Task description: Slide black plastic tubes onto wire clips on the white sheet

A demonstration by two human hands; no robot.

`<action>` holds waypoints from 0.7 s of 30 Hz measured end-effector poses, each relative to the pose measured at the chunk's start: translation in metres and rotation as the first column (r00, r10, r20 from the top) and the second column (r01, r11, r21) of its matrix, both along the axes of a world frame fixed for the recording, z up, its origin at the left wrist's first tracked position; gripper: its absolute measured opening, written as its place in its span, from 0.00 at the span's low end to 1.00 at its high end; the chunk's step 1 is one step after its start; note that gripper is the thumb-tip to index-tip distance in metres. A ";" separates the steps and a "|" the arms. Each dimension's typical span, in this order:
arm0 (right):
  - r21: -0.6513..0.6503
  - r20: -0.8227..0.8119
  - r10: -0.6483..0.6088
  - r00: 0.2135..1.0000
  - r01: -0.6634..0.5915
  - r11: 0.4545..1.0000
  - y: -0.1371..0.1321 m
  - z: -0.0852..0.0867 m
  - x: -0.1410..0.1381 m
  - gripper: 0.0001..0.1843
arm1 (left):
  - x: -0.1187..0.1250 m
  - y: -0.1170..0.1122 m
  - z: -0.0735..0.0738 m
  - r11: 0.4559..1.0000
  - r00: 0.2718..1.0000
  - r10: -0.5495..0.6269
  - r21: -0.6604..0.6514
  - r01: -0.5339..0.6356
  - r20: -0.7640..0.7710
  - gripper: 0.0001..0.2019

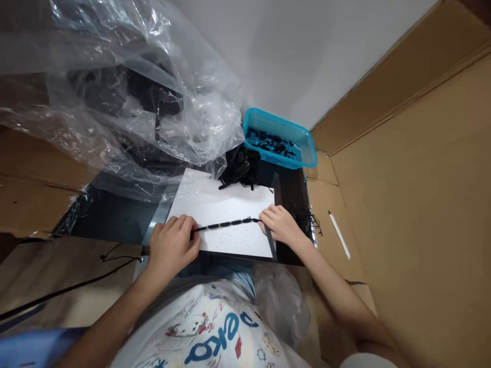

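While the black strip point(226, 224) lies across the white board point(218, 202), left hand point(172, 247) has fingers curled narrow on one end; right hand point(279, 225) fingertips at other end, grip unclear. Blue basket point(280, 138) beyond.

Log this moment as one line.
left hand: touches end of black beaded strip | right hand: touches other end | on white board | blue basket beyond
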State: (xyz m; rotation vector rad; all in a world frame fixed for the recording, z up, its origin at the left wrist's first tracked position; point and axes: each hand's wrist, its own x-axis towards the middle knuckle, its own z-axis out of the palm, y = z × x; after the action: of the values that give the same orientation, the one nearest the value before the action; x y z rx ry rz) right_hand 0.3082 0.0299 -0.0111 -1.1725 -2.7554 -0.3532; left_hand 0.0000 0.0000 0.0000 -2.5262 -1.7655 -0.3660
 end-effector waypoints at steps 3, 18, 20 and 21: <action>0.024 -0.028 0.005 1.000 -0.004 1.000 0.004 -0.008 -0.001 0.10 | -0.011 0.004 0.003 0.997 0.999 -0.009 -0.074 0.012 0.042 0.05; 0.096 -0.203 -0.102 0.974 0.124 0.988 0.043 0.000 -0.006 0.06 | -0.028 0.027 0.031 0.889 0.789 -0.048 -0.334 0.314 0.612 0.16; 0.106 -0.205 -0.164 0.965 0.189 0.976 0.052 -0.003 0.004 0.05 | -0.015 0.035 0.044 0.871 0.729 -0.055 -0.324 0.369 0.682 0.17; 0.114 -0.196 -0.196 0.961 0.221 0.969 0.055 -0.005 0.009 0.06 | -0.010 0.039 0.048 0.866 0.696 -0.057 -0.312 0.391 0.716 0.17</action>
State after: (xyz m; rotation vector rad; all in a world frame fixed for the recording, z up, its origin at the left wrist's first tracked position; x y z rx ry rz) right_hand 0.3175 0.0849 -0.0158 -1.3883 -2.4176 -0.4225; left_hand -0.0096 0.0394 0.0479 -3.2552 -1.8844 -1.1974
